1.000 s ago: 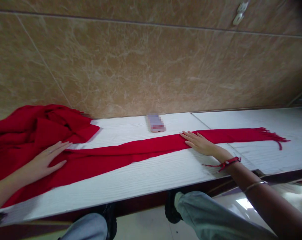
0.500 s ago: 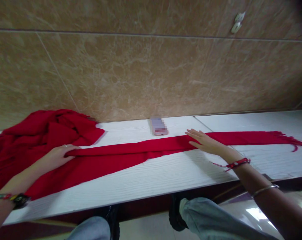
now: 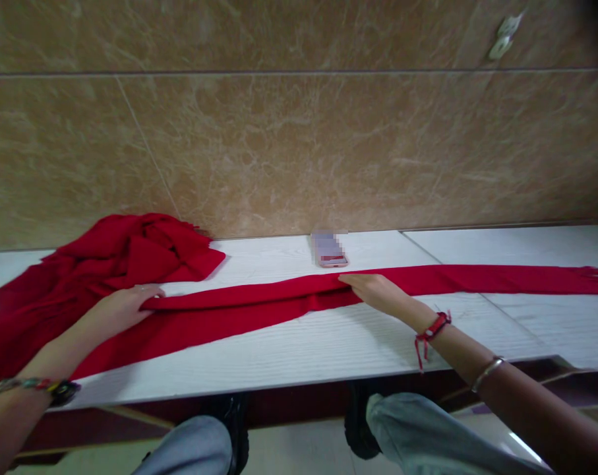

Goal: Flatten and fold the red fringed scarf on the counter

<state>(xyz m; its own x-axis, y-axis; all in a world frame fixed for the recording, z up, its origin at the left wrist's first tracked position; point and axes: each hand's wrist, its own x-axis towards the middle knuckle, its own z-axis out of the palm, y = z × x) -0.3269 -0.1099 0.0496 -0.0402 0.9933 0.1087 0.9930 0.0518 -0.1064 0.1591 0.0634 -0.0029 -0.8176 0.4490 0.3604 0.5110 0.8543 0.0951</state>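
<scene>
A long red scarf (image 3: pixel 259 320) with a fringed right end stretches across the white tabletop, partly folded over lengthwise. My left hand (image 3: pixel 128 309) grips the folded edge near the scarf's left part, fingers curled round the cloth. Further right, my right hand (image 3: pixel 370 288) pinches the upper layer of the same fold near the middle. The scarf's left end runs under my left forearm, next to a crumpled heap of red fabric (image 3: pixel 150 247) with some fringe; I cannot tell whether the two are joined.
A phone (image 3: pixel 329 249), blurred out, lies behind the scarf near the tiled wall (image 3: pixel 279 152). A white fitting (image 3: pixel 505 36) is on the wall at upper right. The white table (image 3: pixel 279 366) has its front edge just above my knees.
My left hand went from lying flat to gripping the fold. My right hand lifted from lying flat, moved left along the scarf and closed on the cloth. The view shifted slightly.
</scene>
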